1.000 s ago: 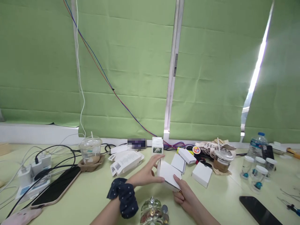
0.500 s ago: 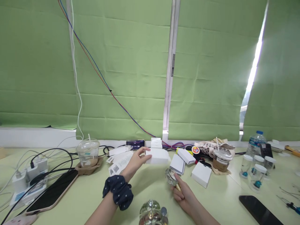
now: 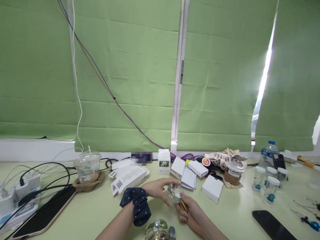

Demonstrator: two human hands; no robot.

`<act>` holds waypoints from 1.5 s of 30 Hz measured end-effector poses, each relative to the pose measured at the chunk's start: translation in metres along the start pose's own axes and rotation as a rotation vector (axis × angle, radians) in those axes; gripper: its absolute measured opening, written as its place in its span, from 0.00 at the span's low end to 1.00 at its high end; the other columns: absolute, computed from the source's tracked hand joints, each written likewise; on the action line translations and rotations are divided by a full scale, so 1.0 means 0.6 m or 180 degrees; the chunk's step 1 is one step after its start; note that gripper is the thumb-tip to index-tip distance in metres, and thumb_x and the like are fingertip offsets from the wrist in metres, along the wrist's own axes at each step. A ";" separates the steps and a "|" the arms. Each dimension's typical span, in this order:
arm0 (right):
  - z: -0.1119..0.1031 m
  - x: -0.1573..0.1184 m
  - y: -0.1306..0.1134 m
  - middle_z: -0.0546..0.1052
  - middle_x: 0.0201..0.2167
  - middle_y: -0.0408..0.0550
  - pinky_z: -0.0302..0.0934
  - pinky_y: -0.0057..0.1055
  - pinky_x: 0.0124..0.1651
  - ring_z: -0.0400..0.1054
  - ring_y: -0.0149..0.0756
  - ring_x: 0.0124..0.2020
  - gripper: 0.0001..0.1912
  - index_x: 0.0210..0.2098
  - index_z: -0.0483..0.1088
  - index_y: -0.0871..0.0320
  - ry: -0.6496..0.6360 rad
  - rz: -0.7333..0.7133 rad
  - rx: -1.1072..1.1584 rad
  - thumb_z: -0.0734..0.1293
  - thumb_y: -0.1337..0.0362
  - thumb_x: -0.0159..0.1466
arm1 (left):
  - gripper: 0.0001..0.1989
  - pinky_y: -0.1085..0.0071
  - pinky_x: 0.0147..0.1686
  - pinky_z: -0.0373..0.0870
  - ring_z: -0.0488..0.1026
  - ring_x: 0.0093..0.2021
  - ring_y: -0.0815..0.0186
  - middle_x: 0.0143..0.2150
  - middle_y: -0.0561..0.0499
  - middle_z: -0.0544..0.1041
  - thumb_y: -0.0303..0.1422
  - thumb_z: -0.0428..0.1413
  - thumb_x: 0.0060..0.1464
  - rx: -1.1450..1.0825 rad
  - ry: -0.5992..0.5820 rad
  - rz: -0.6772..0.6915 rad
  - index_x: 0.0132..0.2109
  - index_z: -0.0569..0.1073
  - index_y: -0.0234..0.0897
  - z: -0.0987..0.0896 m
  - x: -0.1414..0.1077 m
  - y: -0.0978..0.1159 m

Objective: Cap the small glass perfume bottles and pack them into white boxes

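My right hand (image 3: 192, 213) is closed round the gold stem of a clear round glass piece (image 3: 174, 193), holding it above the table. The glass end points up and to the left. My left hand (image 3: 160, 190) is beside this glass end, thumb and forefinger apart and curved around it; whether they touch it I cannot tell. A dark dotted scrunchie (image 3: 137, 206) is on my left wrist. At the bottom edge, between my forearms, stands a greenish glass object with metal tips (image 3: 157, 230), partly cut off.
Behind my hands are a small white box with a flower picture (image 3: 164, 163), several plain white boxes (image 3: 212, 188) and flattened cartons (image 3: 130, 178). Drink cups (image 3: 88, 166), lidded jars (image 3: 271, 190), a dark phone (image 3: 273, 225), another phone (image 3: 47, 213) and cables flank them.
My left hand has let go of a white box, which now rests among the others at the back. That hand has come down and right to the glass piece. My right hand still holds it.
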State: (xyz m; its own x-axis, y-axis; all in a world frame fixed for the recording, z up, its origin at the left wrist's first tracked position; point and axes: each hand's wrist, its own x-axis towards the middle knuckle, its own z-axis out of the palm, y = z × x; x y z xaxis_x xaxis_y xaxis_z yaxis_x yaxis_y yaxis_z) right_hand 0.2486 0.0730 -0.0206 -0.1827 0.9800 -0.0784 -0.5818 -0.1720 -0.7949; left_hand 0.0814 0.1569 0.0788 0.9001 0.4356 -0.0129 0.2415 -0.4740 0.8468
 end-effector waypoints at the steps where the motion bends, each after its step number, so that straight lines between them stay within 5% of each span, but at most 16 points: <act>1: 0.000 0.000 0.000 0.70 0.17 0.39 0.38 0.21 0.18 0.46 0.18 0.12 0.25 0.30 0.66 0.60 -0.0051 -0.0006 0.0063 0.73 0.45 0.49 | 0.40 0.57 0.51 0.63 0.64 0.58 0.49 0.57 0.50 0.70 0.36 0.71 0.29 -0.0152 -0.0056 0.0059 0.55 0.70 0.50 0.004 -0.006 -0.011; 5: 0.000 -0.001 0.004 0.69 0.17 0.38 0.37 0.21 0.19 0.46 0.18 0.13 0.23 0.31 0.66 0.60 -0.0190 0.0036 0.0051 0.75 0.49 0.48 | 0.32 0.66 0.41 0.67 0.70 0.47 0.57 0.49 0.48 0.73 0.38 0.69 0.37 -0.0627 0.0262 0.0240 0.51 0.69 0.42 0.027 -0.015 -0.057; 10: 0.009 -0.004 0.004 0.65 0.15 0.36 0.33 0.21 0.19 0.39 0.16 0.13 0.25 0.29 0.68 0.63 -0.0121 0.0015 -0.0276 0.73 0.46 0.50 | 0.27 0.71 0.37 0.62 0.67 0.39 0.64 0.38 0.53 0.70 0.38 0.69 0.35 -0.0566 0.0760 0.0236 0.43 0.69 0.38 0.050 -0.017 -0.086; 15: 0.018 -0.009 0.003 0.65 0.14 0.37 0.35 0.22 0.18 0.41 0.17 0.13 0.27 0.25 0.68 0.63 -0.0059 -0.0021 -0.0477 0.71 0.42 0.50 | 0.23 0.72 0.32 0.56 0.61 0.32 0.68 0.30 0.58 0.65 0.40 0.67 0.39 -0.0365 0.0922 0.0172 0.38 0.65 0.38 0.058 -0.018 -0.086; 23: 0.018 -0.008 0.016 0.67 0.15 0.38 0.40 0.22 0.19 0.45 0.18 0.13 0.27 0.26 0.66 0.61 -0.0019 0.0011 -0.0197 0.72 0.42 0.49 | 0.13 0.71 0.34 0.57 0.62 0.33 0.66 0.30 0.57 0.66 0.37 0.61 0.48 0.0139 0.1020 0.0011 0.34 0.63 0.39 0.053 -0.020 -0.070; 32: 0.020 -0.015 0.012 0.70 0.18 0.38 0.47 0.24 0.23 0.51 0.21 0.15 0.21 0.27 0.62 0.57 -0.0141 -0.0332 -0.0267 0.73 0.50 0.52 | 0.21 0.68 0.39 0.61 0.68 0.36 0.62 0.33 0.52 0.72 0.52 0.48 0.56 0.0246 0.1156 -0.0139 0.36 0.68 0.37 0.050 -0.024 -0.073; 45: 0.017 -0.027 -0.007 0.74 0.24 0.43 0.58 0.28 0.31 0.63 0.28 0.24 0.18 0.31 0.68 0.59 -0.0195 -0.0456 -0.0390 0.76 0.55 0.50 | 0.27 0.69 0.37 0.64 0.69 0.34 0.64 0.32 0.51 0.74 0.55 0.58 0.43 -0.0552 0.0713 -0.0004 0.36 0.72 0.33 0.043 -0.030 -0.105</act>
State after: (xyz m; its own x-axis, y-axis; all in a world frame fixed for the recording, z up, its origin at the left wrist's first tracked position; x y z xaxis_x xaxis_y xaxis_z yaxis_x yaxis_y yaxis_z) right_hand 0.2455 0.0567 -0.0099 -0.1551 0.9851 0.0746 -0.5052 -0.0142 -0.8629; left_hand 0.0595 0.1589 0.0120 0.7926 0.6035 0.0874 0.1596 -0.3437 0.9254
